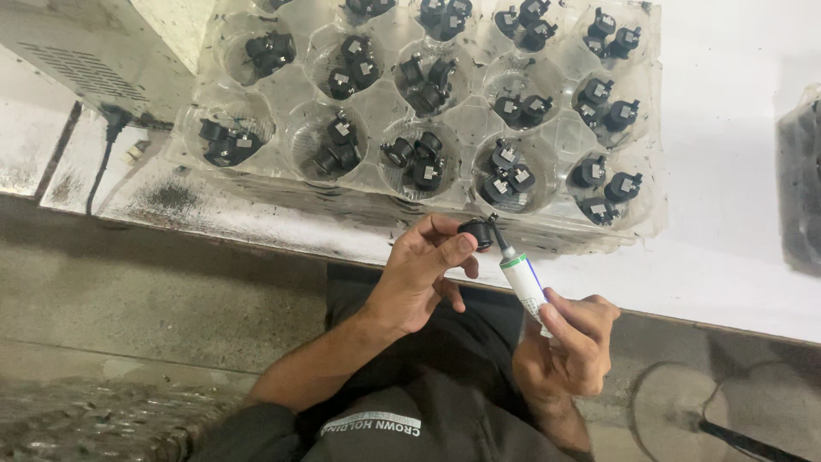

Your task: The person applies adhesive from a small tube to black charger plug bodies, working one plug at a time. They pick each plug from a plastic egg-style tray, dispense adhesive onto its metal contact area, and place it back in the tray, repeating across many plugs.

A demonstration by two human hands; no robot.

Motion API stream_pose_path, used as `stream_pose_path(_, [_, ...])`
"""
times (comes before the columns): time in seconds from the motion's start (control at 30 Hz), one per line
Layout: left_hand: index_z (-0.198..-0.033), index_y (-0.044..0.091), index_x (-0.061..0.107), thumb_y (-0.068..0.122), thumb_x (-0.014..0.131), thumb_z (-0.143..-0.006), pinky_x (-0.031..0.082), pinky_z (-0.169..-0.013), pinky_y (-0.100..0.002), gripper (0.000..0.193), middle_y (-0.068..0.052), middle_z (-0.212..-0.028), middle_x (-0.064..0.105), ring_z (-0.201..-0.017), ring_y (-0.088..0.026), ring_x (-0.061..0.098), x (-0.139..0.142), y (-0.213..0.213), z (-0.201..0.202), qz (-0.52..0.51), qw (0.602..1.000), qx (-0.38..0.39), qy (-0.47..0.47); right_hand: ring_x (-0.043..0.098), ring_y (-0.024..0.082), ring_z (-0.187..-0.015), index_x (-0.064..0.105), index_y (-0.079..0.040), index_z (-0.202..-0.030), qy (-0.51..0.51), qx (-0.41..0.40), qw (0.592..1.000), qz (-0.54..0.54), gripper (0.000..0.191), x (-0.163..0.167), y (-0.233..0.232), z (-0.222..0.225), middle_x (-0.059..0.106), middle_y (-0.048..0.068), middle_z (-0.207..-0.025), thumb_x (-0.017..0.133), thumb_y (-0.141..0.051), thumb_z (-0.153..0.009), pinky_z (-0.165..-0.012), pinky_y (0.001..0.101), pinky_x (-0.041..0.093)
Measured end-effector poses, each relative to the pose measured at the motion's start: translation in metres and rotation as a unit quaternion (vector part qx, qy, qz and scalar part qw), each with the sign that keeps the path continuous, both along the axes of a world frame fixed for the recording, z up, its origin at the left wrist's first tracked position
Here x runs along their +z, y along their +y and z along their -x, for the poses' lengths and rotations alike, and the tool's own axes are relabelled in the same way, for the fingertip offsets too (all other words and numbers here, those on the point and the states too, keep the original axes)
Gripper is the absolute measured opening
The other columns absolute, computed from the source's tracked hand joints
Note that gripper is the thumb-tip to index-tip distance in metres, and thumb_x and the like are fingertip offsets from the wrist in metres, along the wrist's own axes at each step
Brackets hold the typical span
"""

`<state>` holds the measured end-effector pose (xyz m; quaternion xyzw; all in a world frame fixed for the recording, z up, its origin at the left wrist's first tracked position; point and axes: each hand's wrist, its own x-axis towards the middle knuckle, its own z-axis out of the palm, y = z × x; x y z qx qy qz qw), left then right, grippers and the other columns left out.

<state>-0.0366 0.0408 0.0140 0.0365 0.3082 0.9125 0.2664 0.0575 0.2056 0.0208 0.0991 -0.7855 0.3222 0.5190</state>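
Note:
My left hand (423, 272) pinches a small black round part (476, 231) between thumb and fingers, just in front of the table edge. My right hand (569, 342) grips a white tube with a green band (523, 282), tilted up to the left. The tube's dark nozzle tip touches the black part. Right behind the hands sits a clear plastic tray (385, 205) with round pockets, each holding two or three similar black parts (506, 178).
The tray rests on a white table (727, 171) with a scuffed front edge. A grey box with a black cable (103, 154) stands at the far left. A dark tray (802, 188) lies at the right edge. Concrete floor lies below, with a stool base (684, 415).

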Motion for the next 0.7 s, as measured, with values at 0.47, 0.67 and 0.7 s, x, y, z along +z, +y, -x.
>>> stream_pose_path(0.47, [-0.114,0.005,0.059,0.017,0.078,-0.095,0.060,-0.047,-0.026,0.029,-0.008,-0.100,0.069,-0.087,-0.015,0.068,-0.0072,-0.0003,-0.0010,0.001,1.000,0.005,0.014,0.058,0.019,-0.078,0.064,-0.007,-0.113,-0.032,-0.006,0.999,-0.006,0.039,0.0008,0.0002,-0.0021,0.071,0.013,-0.103,0.079,0.012,-0.083,-0.077,0.0327,0.040])
stream_pose_path(0.67, [-0.113,0.004,0.061,0.017,0.078,-0.095,0.059,-0.047,-0.026,0.028,-0.007,-0.099,0.069,-0.087,-0.015,0.068,-0.0057,-0.0005,-0.0017,0.013,1.000,0.008,0.018,0.062,0.020,-0.080,0.063,-0.007,-0.113,-0.029,-0.001,1.000,-0.010,0.041,0.0039,0.0001,-0.0019,0.072,0.014,-0.102,0.076,0.016,-0.081,-0.079,0.0345,0.041])
stream_pose_path(0.7, [-0.113,0.004,0.061,0.017,0.078,-0.095,0.059,-0.047,-0.026,0.028,-0.007,-0.099,0.069,-0.087,-0.015,0.068,-0.0054,-0.0005,-0.0016,0.012,1.000,0.008,0.020,0.062,0.020,-0.081,0.063,-0.007,-0.113,-0.032,-0.001,0.999,-0.011,0.041,0.0050,-0.0002,-0.0019,0.072,0.014,-0.102,0.076,0.016,-0.081,-0.079,0.0345,0.041])
